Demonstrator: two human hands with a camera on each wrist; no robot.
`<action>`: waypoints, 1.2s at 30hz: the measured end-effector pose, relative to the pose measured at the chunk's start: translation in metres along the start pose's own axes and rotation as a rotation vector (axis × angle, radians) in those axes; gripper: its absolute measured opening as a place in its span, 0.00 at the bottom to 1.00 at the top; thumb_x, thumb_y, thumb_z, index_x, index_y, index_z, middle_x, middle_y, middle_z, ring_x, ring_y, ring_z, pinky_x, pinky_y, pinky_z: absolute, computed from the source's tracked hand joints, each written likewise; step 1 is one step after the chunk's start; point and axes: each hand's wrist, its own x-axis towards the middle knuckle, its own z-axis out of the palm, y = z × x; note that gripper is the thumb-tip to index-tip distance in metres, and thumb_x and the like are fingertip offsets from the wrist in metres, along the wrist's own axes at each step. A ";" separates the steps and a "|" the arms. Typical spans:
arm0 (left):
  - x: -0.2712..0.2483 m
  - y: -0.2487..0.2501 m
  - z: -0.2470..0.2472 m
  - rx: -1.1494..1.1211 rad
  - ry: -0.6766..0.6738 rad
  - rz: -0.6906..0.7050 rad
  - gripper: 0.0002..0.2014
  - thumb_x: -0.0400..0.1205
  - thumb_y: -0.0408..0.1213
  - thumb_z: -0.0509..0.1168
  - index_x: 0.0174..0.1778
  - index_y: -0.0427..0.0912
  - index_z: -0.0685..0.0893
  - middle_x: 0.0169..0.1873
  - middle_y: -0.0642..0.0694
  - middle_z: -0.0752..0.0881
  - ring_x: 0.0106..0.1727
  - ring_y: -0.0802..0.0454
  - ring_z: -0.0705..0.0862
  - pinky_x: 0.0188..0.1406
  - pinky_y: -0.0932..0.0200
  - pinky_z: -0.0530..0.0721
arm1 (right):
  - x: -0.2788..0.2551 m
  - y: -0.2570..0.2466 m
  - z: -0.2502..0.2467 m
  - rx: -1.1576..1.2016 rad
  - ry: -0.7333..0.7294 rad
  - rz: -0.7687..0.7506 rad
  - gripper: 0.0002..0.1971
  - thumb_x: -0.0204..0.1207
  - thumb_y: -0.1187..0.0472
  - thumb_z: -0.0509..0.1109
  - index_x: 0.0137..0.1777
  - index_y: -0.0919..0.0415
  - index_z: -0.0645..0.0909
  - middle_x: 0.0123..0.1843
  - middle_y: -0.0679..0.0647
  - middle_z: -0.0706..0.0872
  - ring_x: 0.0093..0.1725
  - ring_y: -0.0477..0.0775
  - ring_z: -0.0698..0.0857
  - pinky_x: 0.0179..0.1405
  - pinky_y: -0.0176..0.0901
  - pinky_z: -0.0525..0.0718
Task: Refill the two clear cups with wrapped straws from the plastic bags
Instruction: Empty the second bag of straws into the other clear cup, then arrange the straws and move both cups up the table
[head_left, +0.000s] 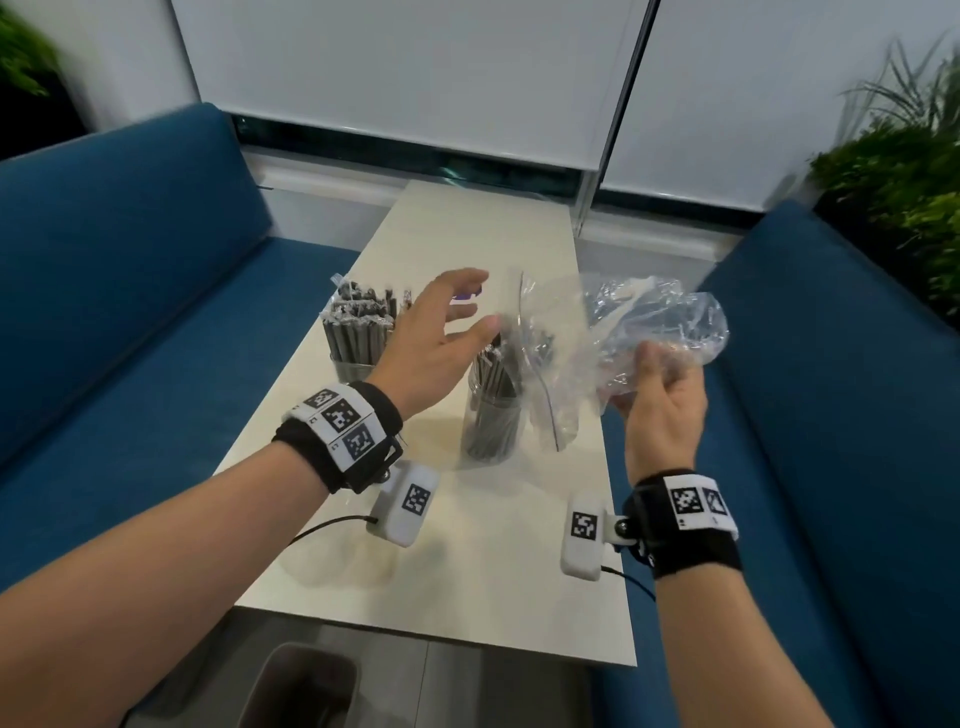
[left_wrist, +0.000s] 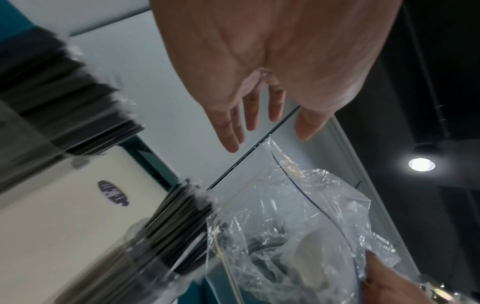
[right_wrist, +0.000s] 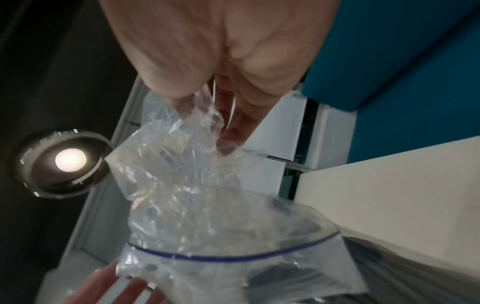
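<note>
Two clear cups stand on the pale table (head_left: 467, 561), each packed with dark wrapped straws: one at the left (head_left: 358, 332), one nearer the middle (head_left: 491, 410). My right hand (head_left: 660, 384) grips a crumpled clear plastic bag (head_left: 654, 327) held above the table's right side; its zip edge (head_left: 545, 384) hangs down beside the middle cup. In the right wrist view the bag (right_wrist: 197, 195) is pinched between my fingers, blue zip line below. My left hand (head_left: 447, 322) hovers open over the cups, fingers spread towards the bag's edge, touching nothing I can see. The left wrist view shows the spread fingers (left_wrist: 233, 131) above the bag (left_wrist: 285, 226).
Blue benches flank the table on the left (head_left: 130, 312) and right (head_left: 831, 389). A grey bin (head_left: 301, 686) sits on the floor below the table's near edge. A small purple sticker (head_left: 465, 296) lies behind my left hand. Plants (head_left: 904, 171) stand at the far right.
</note>
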 end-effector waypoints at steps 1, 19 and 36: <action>-0.002 -0.002 0.001 0.023 0.026 0.005 0.23 0.86 0.42 0.71 0.77 0.50 0.75 0.72 0.49 0.79 0.70 0.54 0.83 0.61 0.57 0.87 | -0.002 0.000 0.002 -0.015 0.006 -0.008 0.08 0.86 0.50 0.70 0.58 0.52 0.81 0.58 0.59 0.90 0.50 0.54 0.95 0.49 0.57 0.95; -0.094 -0.084 0.021 0.365 -0.497 -0.361 0.41 0.79 0.43 0.76 0.81 0.54 0.56 0.70 0.44 0.81 0.44 0.50 0.89 0.52 0.50 0.91 | -0.111 0.106 -0.071 -0.592 -0.196 0.264 0.19 0.75 0.50 0.82 0.62 0.45 0.80 0.52 0.48 0.90 0.50 0.52 0.91 0.53 0.55 0.91; -0.122 -0.133 0.057 0.747 -0.909 -0.213 0.26 0.89 0.48 0.60 0.85 0.52 0.70 0.84 0.45 0.70 0.82 0.44 0.70 0.81 0.47 0.70 | -0.096 0.146 -0.053 -1.308 -0.846 0.106 0.16 0.91 0.52 0.60 0.70 0.55 0.84 0.69 0.51 0.83 0.68 0.55 0.83 0.70 0.46 0.80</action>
